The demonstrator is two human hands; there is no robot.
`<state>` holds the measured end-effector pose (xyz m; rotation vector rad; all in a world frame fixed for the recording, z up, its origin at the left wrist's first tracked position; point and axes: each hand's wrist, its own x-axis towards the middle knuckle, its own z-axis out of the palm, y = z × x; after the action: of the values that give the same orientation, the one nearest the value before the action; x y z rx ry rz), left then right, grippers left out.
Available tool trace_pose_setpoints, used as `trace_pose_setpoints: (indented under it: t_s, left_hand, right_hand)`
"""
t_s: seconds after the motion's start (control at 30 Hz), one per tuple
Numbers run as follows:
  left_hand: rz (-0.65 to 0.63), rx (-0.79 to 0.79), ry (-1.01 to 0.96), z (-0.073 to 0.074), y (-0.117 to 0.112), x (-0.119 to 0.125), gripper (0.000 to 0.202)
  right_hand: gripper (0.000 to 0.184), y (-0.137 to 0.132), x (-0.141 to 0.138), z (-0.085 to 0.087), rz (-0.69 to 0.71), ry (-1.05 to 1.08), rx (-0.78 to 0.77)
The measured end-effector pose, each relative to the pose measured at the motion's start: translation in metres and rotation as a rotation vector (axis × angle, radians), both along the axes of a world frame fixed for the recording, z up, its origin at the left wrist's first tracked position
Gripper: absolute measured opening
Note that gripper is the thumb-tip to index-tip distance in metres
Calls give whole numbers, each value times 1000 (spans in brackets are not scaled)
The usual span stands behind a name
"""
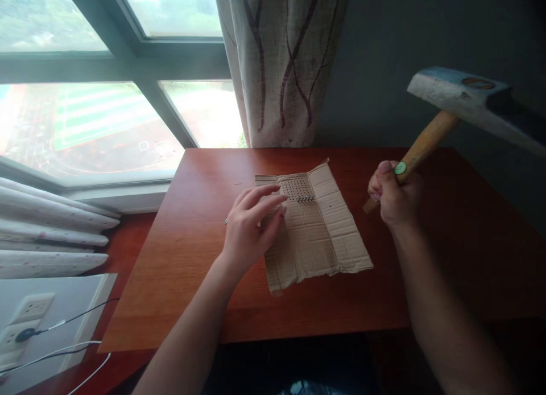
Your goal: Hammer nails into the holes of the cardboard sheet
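Note:
A flattened piece of cardboard [301, 241] with creases lies on the wooden table [187, 270]. Near its far side is a patch of small holes [294, 187] in a grid, and a short row of nails [305, 199] stands along the near edge of that patch. Over the cardboard's left part, my left hand [253, 221] has thumb and fingers curled in a pinch beside the holes; anything between the fingertips is too small to make out. Raised at the right, my right hand [396, 193] is closed round the wooden handle of a hammer [456, 93], head up.
Large windows [106, 127] and a patterned curtain [285, 59] stand behind the table, with a dark wall at the right. Another curtain [46, 230] hangs at the left. Below it, a wall socket [32, 312] has a plug and cables beside the table's left edge.

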<state>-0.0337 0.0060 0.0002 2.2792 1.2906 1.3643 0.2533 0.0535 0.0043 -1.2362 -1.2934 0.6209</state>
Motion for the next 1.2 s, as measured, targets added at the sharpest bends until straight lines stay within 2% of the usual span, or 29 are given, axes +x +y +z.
trace_pose_setpoints:
  t_s: [0.1, 0.2, 0.3, 0.43, 0.57, 0.67, 0.77, 0.87, 0.93, 1.2]
  left_hand:
    - [124, -5, -47, 2, 7, -12, 20]
    - [226, -51, -47, 1, 13, -20, 20]
    - [252, -72, -32, -2, 16, -22, 20]
    - [239, -73, -1, -5, 17, -21, 20]
    - [319, -99, 26, -3, 21, -33, 22]
    - [486, -199, 62, -1, 26, -55, 27]
    - [615, -420, 216, -2, 30, -78, 26]
    - [563, -615, 355, -6, 31, -90, 21]
    - [499, -687, 417, -8, 32, -91, 18]
    - [470, -716, 604, -11, 32, -80, 24]
  right_hand:
    - [63, 5, -4, -9, -19, 54, 22]
    - [64, 5, -1, -16, -83, 32, -29]
    - [65, 2, 3, -19, -139, 23, -57]
    - [65, 0, 5, -23, -147, 72, -37]
    - [64, 1, 3, -26, -153, 60, -61]
    - [65, 2, 5, -27, -147, 67, -52]
    - [67, 4, 8, -28, -139, 93, -35]
    - [64, 6, 14, -30, -114, 129, -46]
    - [62, 6, 17, -31, -82, 158, -53]
    - [60, 6, 18, -32, 8, 350, 22]
